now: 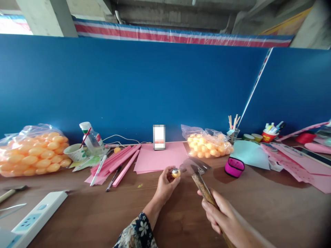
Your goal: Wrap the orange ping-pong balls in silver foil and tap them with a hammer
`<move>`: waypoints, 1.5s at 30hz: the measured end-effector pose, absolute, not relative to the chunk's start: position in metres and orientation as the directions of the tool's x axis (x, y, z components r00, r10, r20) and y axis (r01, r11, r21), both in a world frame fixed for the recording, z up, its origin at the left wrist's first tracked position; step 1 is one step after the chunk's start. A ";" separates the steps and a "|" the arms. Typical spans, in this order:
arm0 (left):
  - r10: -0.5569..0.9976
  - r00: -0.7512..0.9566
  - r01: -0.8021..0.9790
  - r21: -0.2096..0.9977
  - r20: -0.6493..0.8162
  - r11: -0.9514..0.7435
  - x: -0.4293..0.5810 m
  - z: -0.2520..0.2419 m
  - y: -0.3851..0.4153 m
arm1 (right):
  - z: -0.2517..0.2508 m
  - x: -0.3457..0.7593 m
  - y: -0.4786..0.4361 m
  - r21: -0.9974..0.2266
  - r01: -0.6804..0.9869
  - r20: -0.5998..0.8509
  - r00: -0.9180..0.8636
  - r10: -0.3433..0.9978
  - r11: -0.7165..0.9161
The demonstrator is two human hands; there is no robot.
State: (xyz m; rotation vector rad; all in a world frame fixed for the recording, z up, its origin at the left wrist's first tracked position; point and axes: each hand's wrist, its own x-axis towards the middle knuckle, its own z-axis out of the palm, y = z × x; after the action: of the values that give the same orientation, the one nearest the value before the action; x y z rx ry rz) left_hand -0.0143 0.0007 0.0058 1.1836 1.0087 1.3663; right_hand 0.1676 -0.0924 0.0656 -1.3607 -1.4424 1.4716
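My left hand (167,182) is closed around a small ball (176,173), shiny silver on top and pale orange below, held up over the brown table. My right hand (219,210) grips the wooden handle of a hammer (204,187). The hammer's head is blurred by motion and is just to the right of the ball; I cannot tell whether they touch. Behind both hands lie sheets of pink paper (160,156), with a phone (159,137) standing upright at their far edge.
Bags of orange balls (36,151) (207,144) are at left and right. Around them are a paper cup (74,152), a plastic bottle (91,139), pink strips (116,160), a magenta pouch (234,167) and a cup of markers (270,134). A power strip (41,217) is front left.
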 end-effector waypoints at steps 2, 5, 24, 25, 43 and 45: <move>0.991 0.012 -0.181 0.975 0.134 -0.129 -0.014 0.004 0.002 | 0.066 0.170 -0.092 -0.961 0.214 -0.226 -0.239 0.945 -0.175; 0.988 0.025 -0.208 0.967 0.155 -0.146 -0.014 0.000 0.003 | 0.065 0.170 -0.092 -0.964 0.213 -0.212 -0.237 0.948 -0.162; 0.975 0.025 -0.119 0.969 0.220 -0.216 -0.013 -0.003 0.005 | 0.063 0.158 -0.092 -0.958 0.234 -0.224 -0.252 0.941 -0.165; 0.976 0.022 -0.118 0.970 0.216 -0.212 -0.013 -0.003 0.005 | 0.062 0.159 -0.092 -0.962 0.224 -0.216 -0.260 0.941 -0.159; 0.989 0.003 -0.057 0.988 0.146 -0.146 -0.014 0.002 0.002 | 0.042 0.253 -0.081 -0.607 0.782 0.139 -0.070 0.988 0.141; 0.990 -0.008 -0.045 0.989 0.143 -0.144 -0.014 0.003 0.002 | 0.032 0.272 -0.077 -0.518 0.845 0.127 -0.076 0.989 0.132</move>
State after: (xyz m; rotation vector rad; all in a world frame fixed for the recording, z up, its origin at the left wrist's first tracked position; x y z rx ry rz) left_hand -0.0141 0.0022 0.0032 1.2779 1.1077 1.3391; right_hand 0.2721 -0.0765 0.0321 -1.7615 -1.9725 0.4326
